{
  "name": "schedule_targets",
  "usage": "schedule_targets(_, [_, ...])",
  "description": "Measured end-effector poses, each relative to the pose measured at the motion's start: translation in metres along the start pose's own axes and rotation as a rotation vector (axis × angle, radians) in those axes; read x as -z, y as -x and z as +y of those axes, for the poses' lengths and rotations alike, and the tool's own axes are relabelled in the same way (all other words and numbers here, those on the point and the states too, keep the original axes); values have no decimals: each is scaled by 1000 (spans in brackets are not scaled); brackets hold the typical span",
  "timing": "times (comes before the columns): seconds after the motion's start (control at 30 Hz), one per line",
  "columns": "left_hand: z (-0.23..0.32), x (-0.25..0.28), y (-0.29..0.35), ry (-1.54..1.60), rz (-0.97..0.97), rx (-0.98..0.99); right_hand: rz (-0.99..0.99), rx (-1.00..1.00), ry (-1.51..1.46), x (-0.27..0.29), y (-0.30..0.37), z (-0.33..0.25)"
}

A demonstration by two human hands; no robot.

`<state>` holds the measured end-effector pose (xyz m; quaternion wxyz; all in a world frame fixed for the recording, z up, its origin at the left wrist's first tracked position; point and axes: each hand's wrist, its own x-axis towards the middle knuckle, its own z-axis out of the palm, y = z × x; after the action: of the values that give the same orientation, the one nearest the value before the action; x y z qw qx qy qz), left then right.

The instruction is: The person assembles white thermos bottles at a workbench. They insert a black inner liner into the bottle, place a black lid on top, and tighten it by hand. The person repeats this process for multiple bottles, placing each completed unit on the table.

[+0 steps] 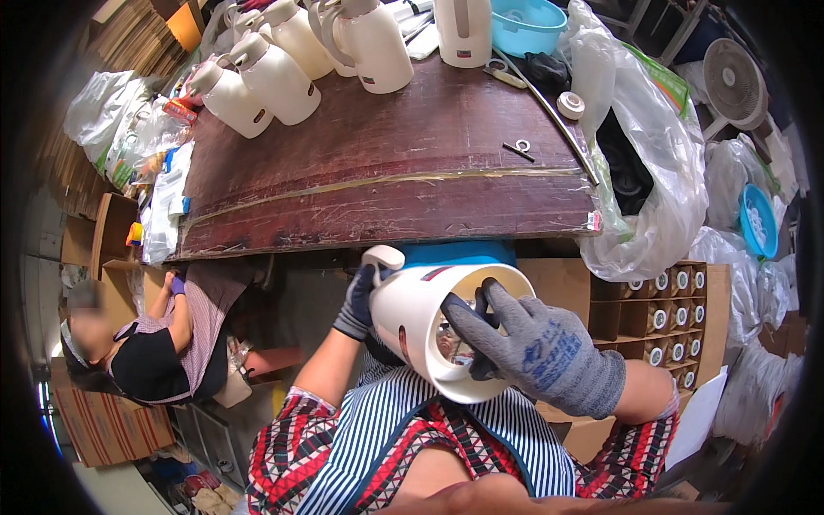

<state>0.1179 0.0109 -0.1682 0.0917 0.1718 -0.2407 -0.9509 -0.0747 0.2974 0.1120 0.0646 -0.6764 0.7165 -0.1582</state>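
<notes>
In front of my chest a white vacuum jug (412, 296) lies tilted on its side, its wide open end turned toward my right. My left hand (355, 305), in a grey and dark glove, is closed around the jug's handle (384, 256) side. Inside the opening shows a shiny silvered glass liner (448, 342). My right hand (541, 348), gloved in grey with dark fingertips, reaches into the opening with its fingers curved around the liner. Some of those fingertips are hidden inside.
Several white jugs (369, 47) stand along the far side of the dark red table (386, 154). A blue basin (528, 30) sits behind them. At right is a divided carton (661, 318) holding several liners. A co-worker (154, 343) sits at left.
</notes>
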Motion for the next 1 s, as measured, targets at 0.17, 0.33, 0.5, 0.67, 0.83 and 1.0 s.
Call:
schedule_targets(0.17, [-42,14,1,39,-28,112,-162,-2,105,21,-19,-21])
schedule_targets(0.33, [-49,17,1,41,-36,134,-295,-137,151,22,-32,-37])
schedule_targets(0.5, [-44,15,-15,-36,-14,119,-93,-13,224,10,-34,-43])
schedule_targets(0.67, [-9,13,0,-150,114,45,-17,130,116,33,-94,-32])
schedule_targets(0.83, [30,2,10,-280,261,-25,438,223,-173,48,-85,19])
schedule_targets(1.0, [72,-26,4,-407,428,-104,989,-787,-469,-72,-20,294])
